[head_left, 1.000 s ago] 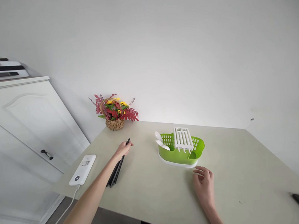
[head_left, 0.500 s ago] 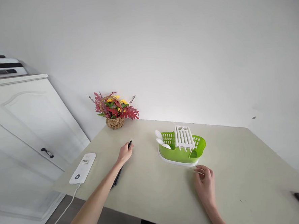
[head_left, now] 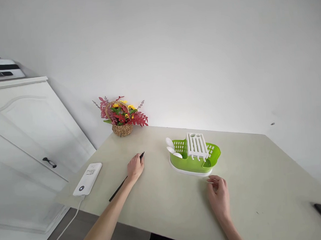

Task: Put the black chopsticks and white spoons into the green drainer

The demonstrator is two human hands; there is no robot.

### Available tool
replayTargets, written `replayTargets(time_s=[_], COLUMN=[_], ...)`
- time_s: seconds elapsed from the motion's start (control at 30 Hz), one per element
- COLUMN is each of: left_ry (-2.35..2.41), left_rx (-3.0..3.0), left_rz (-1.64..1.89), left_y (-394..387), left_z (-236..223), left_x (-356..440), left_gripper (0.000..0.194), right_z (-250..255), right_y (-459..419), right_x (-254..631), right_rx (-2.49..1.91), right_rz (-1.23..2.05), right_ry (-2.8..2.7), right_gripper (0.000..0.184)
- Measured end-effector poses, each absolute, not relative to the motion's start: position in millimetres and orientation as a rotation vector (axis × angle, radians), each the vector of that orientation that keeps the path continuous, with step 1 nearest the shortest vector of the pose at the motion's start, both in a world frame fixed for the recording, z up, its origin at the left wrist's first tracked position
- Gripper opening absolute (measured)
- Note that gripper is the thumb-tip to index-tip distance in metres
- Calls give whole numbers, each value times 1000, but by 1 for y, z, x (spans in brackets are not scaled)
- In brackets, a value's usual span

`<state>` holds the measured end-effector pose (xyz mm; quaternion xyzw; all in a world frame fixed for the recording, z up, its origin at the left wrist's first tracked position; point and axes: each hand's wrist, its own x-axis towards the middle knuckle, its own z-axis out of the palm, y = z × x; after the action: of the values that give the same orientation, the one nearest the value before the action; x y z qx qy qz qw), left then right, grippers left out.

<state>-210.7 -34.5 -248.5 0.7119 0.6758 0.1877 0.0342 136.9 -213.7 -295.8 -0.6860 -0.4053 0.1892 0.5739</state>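
Black sticks: slim, straight and smooth-looking (head_left: 118,192), they are running under the left hand on the near 8 o'clock part of the desk; hand and forearm are covering their middle, so their number cannot be told.
Long axis: it is slanting from about 7 o'clock to between 1 and 2 o'clock, the short far tip pointing away from the person and the longer near end showing beyond the wrist.
Left hand: its fingers are closing around the sticks near the far tip (head_left: 135,167), knuckles facing up.
Right hand: at 4 o'clock from the left (head_left: 218,193), it is curling loosely just beside the rack's base, a narrow gap showing between thumb and fingers.
Green rack: at 3 o'clock from the left hand, this boat-shaped plastic holder (head_left: 189,164) is standing on an oval white base, its walls pierced by small rectangles.
Slotted tray: white, hooked along its near edge (head_left: 197,145), it is sitting across the rack.
White spoons: glossy and rounded (head_left: 170,142), they are leaning at the rack's 9 o'clock end.
Flower basket: woven, holding red leaves and yellow blooms (head_left: 122,130), it is standing toward 12 o'clock.
Power bank: a white rounded slab (head_left: 87,179), it is lying at 9 o'clock, trailing a cable (head_left: 66,227).
Desk: its pale, matte top (head_left: 165,206) is bearing everything above.
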Motion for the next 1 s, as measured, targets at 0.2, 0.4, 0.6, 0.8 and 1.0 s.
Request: replayTargets(time_s=[0.2,0.4,0.6,0.8,1.0], left_ry=[1968,1928,1953,2001,2023], left_rx=[2363,2420,2404,2371,2339], left_rz=[681,722,716,719,747], left_y=[-34,-36,-37,-36,-36], left_z=[-257,-258,-254,-250,-248], left_x=[-212,-212,-210,-210,-209], left_gripper=[15,14,16,15,16], right_z=[-294,-293,-292,-291,-291], right_y=[-214,-213,-213,-212,-212], right_x=[136,135,135,136,135], right_rx=[-1598,-1588,-1583,-1581,-1574], right_rz=[442,440,451,469,491], right_ry=[-955,-938,-936,-937,-912], right_gripper=[24,25,25,25,27])
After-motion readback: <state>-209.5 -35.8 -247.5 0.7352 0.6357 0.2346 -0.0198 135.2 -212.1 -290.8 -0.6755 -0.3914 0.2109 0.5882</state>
